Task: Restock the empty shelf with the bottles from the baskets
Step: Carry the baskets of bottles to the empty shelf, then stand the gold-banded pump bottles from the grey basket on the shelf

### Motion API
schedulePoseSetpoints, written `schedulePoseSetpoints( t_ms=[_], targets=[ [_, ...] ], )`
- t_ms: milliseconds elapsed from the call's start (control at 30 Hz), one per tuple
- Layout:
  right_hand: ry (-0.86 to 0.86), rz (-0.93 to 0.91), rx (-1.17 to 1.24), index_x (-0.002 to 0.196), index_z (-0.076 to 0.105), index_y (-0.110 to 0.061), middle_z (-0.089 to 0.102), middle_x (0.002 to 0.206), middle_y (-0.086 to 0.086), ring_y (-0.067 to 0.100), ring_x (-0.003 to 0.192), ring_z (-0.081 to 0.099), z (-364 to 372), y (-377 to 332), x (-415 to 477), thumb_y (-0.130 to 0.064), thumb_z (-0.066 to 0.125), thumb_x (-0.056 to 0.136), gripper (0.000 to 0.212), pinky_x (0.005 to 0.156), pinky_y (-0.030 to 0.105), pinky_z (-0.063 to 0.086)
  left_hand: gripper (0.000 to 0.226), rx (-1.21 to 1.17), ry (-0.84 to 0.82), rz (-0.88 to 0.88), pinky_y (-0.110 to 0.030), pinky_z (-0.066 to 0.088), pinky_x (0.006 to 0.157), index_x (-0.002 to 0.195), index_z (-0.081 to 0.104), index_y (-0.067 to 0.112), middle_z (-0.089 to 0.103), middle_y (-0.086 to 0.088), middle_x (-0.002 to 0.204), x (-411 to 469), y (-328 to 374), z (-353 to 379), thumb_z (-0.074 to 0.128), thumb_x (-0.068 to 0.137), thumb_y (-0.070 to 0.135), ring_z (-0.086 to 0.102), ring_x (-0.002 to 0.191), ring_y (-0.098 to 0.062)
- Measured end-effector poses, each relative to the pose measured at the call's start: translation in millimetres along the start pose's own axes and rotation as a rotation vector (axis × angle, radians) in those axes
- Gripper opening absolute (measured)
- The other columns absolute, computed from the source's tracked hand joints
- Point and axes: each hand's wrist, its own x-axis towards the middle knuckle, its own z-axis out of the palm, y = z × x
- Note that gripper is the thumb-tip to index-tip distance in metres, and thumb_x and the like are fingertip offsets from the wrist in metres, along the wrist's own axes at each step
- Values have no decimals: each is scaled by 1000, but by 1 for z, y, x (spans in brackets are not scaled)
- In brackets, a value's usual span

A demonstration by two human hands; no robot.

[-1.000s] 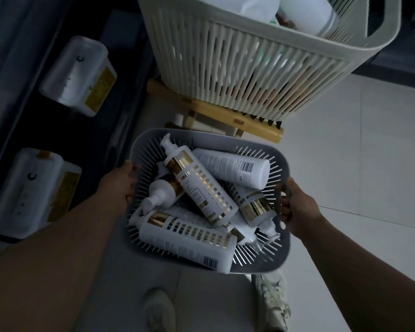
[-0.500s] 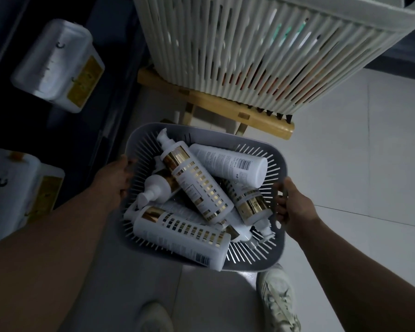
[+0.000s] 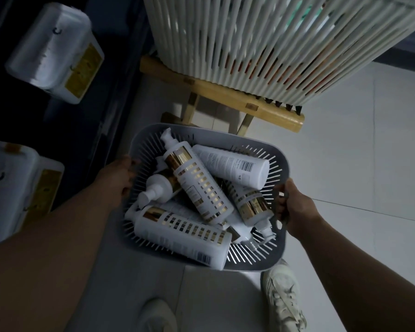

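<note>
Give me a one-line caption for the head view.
Both hands, left and right, hold a grey basket of white pump bottles above the floor, beside a tall white basket.

**Basket between your hands, shelf at your left**

You hold the small basket point(image 3: 256, 264) with your left hand point(image 3: 116, 178) on its left rim and your right hand point(image 3: 295, 207) on its right handle. Pump bottles point(image 3: 199, 188) lie piled inside it. Beyond it, a large basket point(image 3: 261, 44) sits on a stool point(image 3: 225, 94). Two jugs point(image 3: 55, 53) stand on the shelf point(image 3: 110, 97) to your left. Your shoes point(image 3: 283, 300) are below the basket.
</note>
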Motion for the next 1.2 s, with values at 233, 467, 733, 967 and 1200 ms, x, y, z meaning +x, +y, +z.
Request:
schedulePoseSetpoints(
  t_ms=[233,467,733,967,1200],
  targets=[
    [176,-433,-753,123,57,-6,65,118,17,29,98,60,1,-9,-28,-35,48,98,39,83,38,47,47,151,247,100,-34,47,71,101,62,-1,60,-22,101,-25,19,8,34,101,38,59,88,-34],
    [119,-1064,-1218,144,40,-21,41,149,8,27,140,32,1,-41,-68,-45,59,89,63,117,46,22,19,289,148,538,-23,36,56,92,56,17,56,3,80,-95,29,38,53,88,36,54,70,-12],
    [24,-1178,-1371,143,43,-16,43,149,11,30,142,30,16,-55,-66,-39,67,84,68,117,44,16,54,274,-24,296,-37,53,84,123,50,12,59,-5,121,-85,11,73,70,83,41,61,105,-24],
    [-58,-1205,-1403,146,40,-20,41,151,7,27,143,27,24,-56,-39,-40,66,86,68,117,41,14,63,337,-14,183,-29,44,83,136,48,5,55,-14,134,-44,3,101,67,87,40,56,116,-30],
    [-101,-1208,-1411,144,41,-23,43,148,4,25,141,30,25,-58,-22,-41,64,86,65,117,40,15,99,433,107,107,-32,44,80,147,23,2,41,-19,143,-31,1,120,77,75,44,49,123,-30]
  ],
)
